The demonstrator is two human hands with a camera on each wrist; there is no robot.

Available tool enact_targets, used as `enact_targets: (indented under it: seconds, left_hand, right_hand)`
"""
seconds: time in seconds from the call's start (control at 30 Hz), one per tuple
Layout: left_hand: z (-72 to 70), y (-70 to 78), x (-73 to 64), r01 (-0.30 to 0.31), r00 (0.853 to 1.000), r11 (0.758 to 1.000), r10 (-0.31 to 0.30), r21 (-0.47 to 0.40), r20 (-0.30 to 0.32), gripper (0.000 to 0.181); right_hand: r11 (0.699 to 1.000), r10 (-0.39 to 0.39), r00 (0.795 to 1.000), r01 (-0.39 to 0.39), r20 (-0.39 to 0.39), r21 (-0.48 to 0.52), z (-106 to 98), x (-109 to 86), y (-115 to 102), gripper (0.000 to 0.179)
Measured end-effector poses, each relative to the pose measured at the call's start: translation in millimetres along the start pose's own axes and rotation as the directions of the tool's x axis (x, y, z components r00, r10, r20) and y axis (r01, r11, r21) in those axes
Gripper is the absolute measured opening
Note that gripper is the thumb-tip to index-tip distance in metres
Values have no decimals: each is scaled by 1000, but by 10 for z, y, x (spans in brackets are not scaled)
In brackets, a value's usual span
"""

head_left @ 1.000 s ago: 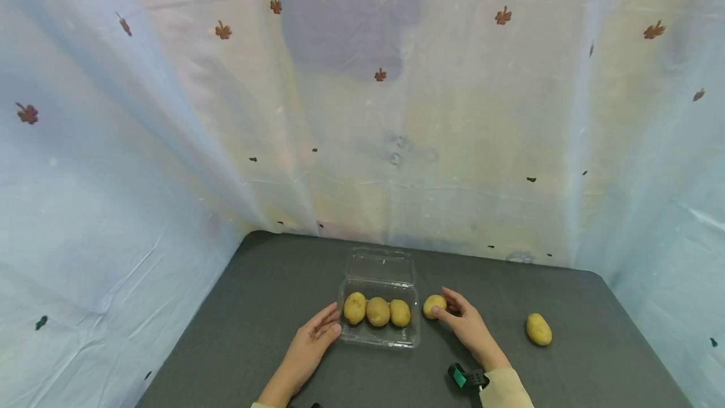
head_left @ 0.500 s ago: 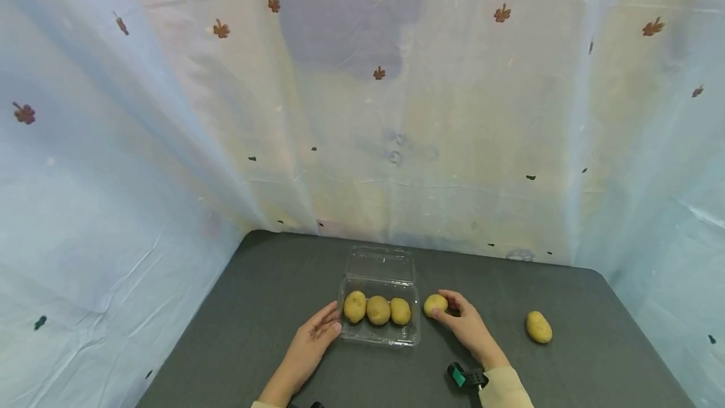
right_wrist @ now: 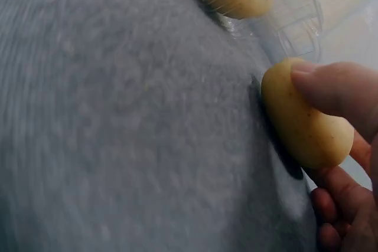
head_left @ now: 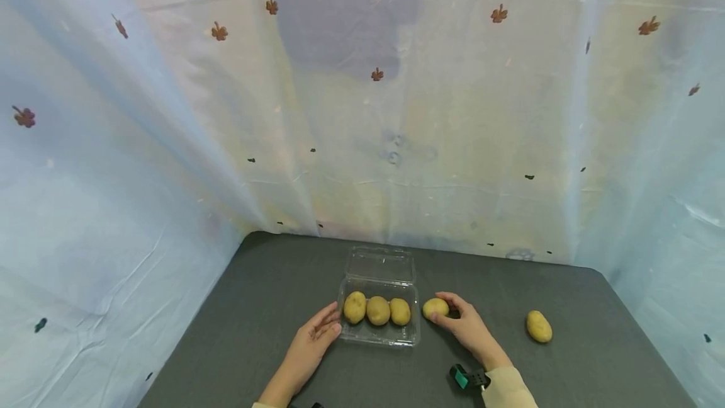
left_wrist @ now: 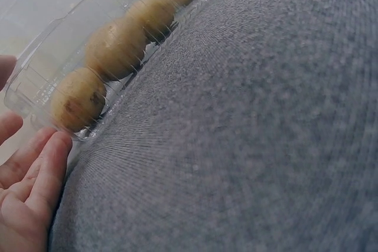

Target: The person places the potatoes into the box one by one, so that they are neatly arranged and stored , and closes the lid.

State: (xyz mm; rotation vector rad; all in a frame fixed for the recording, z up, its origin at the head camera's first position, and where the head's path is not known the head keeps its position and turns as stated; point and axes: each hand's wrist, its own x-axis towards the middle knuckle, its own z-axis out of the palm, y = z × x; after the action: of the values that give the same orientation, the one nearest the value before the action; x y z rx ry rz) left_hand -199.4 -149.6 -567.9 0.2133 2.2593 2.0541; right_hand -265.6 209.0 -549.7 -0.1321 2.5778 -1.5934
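A clear plastic clamshell container stands on the table with its lid folded back. Inside it, three potatoes lie in a row. My left hand is at the container's left side, its fairly straight fingertips right at the wall, as the left wrist view also shows. Just right of the container, my right hand holds another potato between thumb and fingers. In the right wrist view the thumb lies across this potato, which is close over the table with a shadow beside it.
One more potato lies on the dark grey table to the right. The container's transparent lid lies open toward the back. A pale curtain with leaf shapes hangs behind and at both sides.
The potato in my right hand has turned slightly, now lying more sideways, and the hand has dipped a little. My left hand and the container have stayed in place.
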Motion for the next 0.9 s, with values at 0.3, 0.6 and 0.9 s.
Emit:
enact_targets:
  seconds: [0.3, 0.6, 0.9]
  left_hand:
    - [24, -25, 6, -12, 1000, 1000, 12, 3, -9, 56]
    - [17, -15, 2, -6, 1000, 1000, 6, 9, -3, 56]
    - [1, -11, -5, 4, 1000, 1000, -4, -1, 2, 57]
  right_hand:
    - [975, -43, 998, 54, 52, -217, -107, -18, -6, 57]
    - [919, -78, 997, 65, -16, -389, -70, -39, -94, 46]
    - [918, -40, 998, 17, -50, -396, -119, -118, -65, 44]
